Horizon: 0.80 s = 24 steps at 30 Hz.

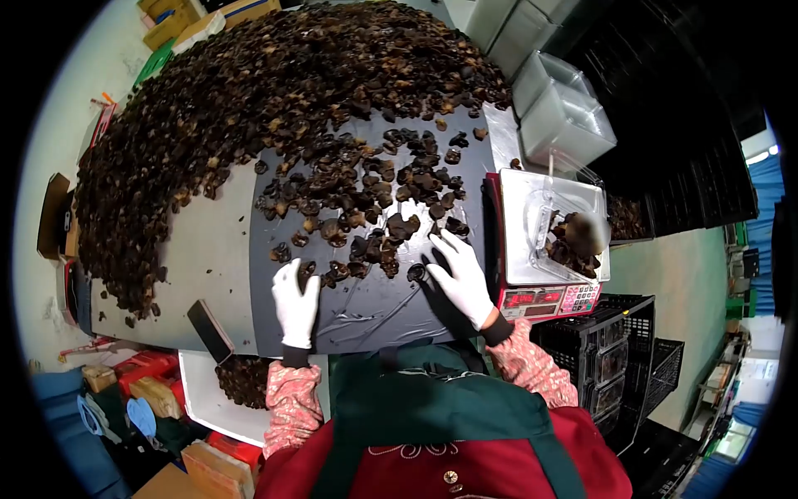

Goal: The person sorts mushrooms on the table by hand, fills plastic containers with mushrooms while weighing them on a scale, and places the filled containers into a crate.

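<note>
My left hand, in a white glove, rests over the dark grey sheet on the table with thumb and fingers apart. Its fingertips are beside a dark brown mushroom-like piece; whether they touch it I cannot tell. My right hand, gloved too, has its fingers spread and holds nothing. Just left of it lies a single dark curled piece. Loose brown pieces are scattered on the sheet beyond both hands. A large heap of the same pieces covers the far and left parts of the table.
A red scale on the right bears a clear plastic container with brown pieces, partly blurred. Clear containers are stacked behind it. Black crates stand right. A white bin with pieces sits below the table's near edge.
</note>
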Tool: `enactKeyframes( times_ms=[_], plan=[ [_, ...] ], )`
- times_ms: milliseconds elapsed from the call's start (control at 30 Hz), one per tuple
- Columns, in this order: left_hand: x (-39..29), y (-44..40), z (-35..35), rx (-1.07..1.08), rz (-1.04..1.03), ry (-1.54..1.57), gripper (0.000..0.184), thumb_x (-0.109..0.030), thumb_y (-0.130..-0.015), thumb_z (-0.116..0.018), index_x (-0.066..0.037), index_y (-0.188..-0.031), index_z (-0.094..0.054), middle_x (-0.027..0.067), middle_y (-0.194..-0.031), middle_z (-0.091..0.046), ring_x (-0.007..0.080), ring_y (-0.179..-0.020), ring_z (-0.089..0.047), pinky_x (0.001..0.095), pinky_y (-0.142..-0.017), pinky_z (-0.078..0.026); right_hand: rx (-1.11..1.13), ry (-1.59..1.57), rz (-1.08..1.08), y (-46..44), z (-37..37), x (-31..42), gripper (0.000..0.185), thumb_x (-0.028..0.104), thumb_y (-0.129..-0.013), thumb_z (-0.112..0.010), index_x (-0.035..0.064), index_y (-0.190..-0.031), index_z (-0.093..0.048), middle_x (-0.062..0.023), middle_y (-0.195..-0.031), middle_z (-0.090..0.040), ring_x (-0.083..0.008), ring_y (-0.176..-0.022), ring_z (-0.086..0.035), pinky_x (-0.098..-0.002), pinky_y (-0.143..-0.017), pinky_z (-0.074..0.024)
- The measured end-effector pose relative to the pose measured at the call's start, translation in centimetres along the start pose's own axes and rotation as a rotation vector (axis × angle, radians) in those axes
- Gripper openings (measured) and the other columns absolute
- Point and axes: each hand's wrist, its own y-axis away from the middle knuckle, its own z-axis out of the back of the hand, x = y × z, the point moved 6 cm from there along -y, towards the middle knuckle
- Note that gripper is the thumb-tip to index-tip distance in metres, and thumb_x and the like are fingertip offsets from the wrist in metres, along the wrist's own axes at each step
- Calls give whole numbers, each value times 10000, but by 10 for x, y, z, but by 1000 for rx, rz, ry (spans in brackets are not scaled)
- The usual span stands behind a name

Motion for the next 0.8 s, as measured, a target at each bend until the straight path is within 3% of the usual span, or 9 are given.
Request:
enactKeyframes(
  times_ms=[167,267,300,333,433,533,600,667,800],
  plan=[
    [-45,-4,-12,246,-103,-56,721,-284,-751,-792,-115,-1387,-499,144,-1363,-472,353,-1170,-505,431,-981,-452,159,230,241,-57,-61,39,894,384,-613,-872,177,-1401,-505,-228,-1440,-419,-440,-1325,-392,-495,-1055,-397],
    [-55,-7,-20,308,-184,-76,713,-310,-740,-800,-156,-1379,-522,138,-1373,-465,329,-1123,-523,417,-945,-474,302,288,248,-64,-98,52,821,406,-656,-845,246,-1391,-517,-182,-1435,-443,-401,-1302,-426,-527,-979,-434],
    [-59,-8,-20,270,-229,-58,566,-293,-759,-784,-148,-1275,-602,121,-1332,-503,324,-1091,-531,418,-909,-486,285,297,269,-68,-107,54,732,391,-701,-817,254,-1366,-543,-143,-1428,-462,-384,-1276,-450,-501,-936,-453],
    [-56,-10,-22,272,-226,-51,566,-293,-759,-784,-148,-1275,-602,121,-1332,-503,324,-1091,-531,418,-909,-486,213,238,296,-71,-108,54,533,317,-752,-781,199,-1248,-625,-123,-1273,-567,-346,-1179,-523,-465,-889,-472],
    [-55,-12,-32,237,-269,24,228,-214,-798,-735,-104,-987,-674,84,-1196,-585,330,-1071,-525,435,-894,-459,164,66,283,-86,-116,41,203,156,-770,-708,75,-952,-672,-111,-949,-624,-311,-952,-601,-414,-837,-488],
    [-50,-14,-31,131,-281,5,178,-188,-788,-728,-106,-938,-677,77,-1170,-596,324,-1114,-514,468,-973,-400,220,-204,84,-95,-102,23,148,99,-755,-684,63,-898,-678,-125,-933,-634,-299,-941,-604,-383,-811,-481],
    [-53,-19,-21,23,-302,-17,102,-150,-794,-708,-107,-876,-668,59,-1153,-611,329,-1235,-471,507,-1079,-306,0,-509,-113,-92,-75,9,127,89,-809,-667,61,-931,-687,-69,-854,-662,-193,-870,-623,-314,-841,-475],
    [-52,-22,-18,-3,-294,11,76,-129,-805,-691,-99,-860,-649,65,-1125,-626,330,-1245,-469,528,-1098,-281,12,-881,-361,-87,-49,5,120,93,-858,-653,38,-964,-668,-35,-933,-672,-145,-880,-622,-283,-859,-474],
    [-57,-24,-27,60,-271,213,137,-89,-797,-647,-82,-928,-607,71,-992,-618,283,-1068,-559,440,-978,-388,-85,-1227,-513,-52,-34,-34,119,108,-885,-654,53,-990,-650,-13,-924,-637,-101,-874,-594,-273,-795,-484]
  ],
)
